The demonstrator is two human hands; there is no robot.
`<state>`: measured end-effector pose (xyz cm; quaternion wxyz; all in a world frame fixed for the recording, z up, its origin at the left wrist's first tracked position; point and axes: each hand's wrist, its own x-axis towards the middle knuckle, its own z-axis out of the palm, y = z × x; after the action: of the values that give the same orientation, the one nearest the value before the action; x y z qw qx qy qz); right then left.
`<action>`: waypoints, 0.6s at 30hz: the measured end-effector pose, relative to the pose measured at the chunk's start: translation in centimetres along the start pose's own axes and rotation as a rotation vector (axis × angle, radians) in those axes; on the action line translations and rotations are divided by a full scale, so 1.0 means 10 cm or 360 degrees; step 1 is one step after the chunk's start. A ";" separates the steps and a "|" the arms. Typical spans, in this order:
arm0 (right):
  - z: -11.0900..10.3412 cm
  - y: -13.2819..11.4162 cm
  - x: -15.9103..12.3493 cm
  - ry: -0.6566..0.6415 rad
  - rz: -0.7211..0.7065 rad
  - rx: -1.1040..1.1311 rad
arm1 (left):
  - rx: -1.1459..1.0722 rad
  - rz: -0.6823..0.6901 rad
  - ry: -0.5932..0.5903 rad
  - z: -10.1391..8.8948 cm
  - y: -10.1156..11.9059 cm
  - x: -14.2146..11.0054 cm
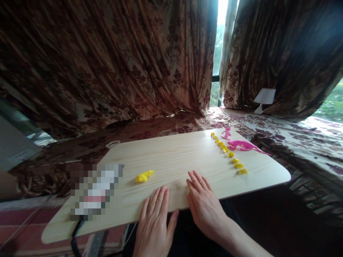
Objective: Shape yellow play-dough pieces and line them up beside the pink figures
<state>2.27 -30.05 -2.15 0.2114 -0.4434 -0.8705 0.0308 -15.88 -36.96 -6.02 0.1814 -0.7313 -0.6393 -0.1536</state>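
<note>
Both hands lie flat at the near edge of the tabletop (pixel 171 157), and I count two of them, both mine. My left hand (pixel 154 225) rests palm down with fingers straight and together, gripping nothing. My right hand (pixel 205 205) sits just beside it, also palm down, fingers slightly spread and pointing away from me, empty too.

Nearest to the left hand I see one yellow toy (pixel 144 176), a small lumpy plastic figure lying on the wood. Its long axis runs left to right, with the narrower end pointing right and a little away from me. It is near my fingertips but not touching them.

Farther off to the right I count about nine small yellow pieces (pixel 229 154) set in one line that runs diagonally from the far edge toward the near right. Beside that line lie two pink toys (pixel 242 145), glossy plastic; the bigger one has a thin tail pointing right.

I see pale wood grain on the tabletop, with rounded corners. Behind it hang two brown floral curtains (pixel 120 64).
</note>
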 end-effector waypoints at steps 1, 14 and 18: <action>0.03 -0.08 0.10 0.0020 0.0008 0.0013 | 0.0010 -0.0001 -0.0014 0.00 0.00 0.00; -0.03 0.24 -0.06 -0.0015 0.0042 -0.0016 | -0.0028 -0.0030 -0.0044 -0.08 0.03 -0.01; 0.09 -0.22 0.17 0.0036 -0.0101 0.0037 | -0.0057 -0.0027 -0.0071 -0.12 0.05 -0.01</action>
<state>-0.65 -29.96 -1.87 0.2272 -0.4134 -0.8813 0.0292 -15.37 -37.62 -5.04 0.1525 -0.7322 -0.6466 -0.1503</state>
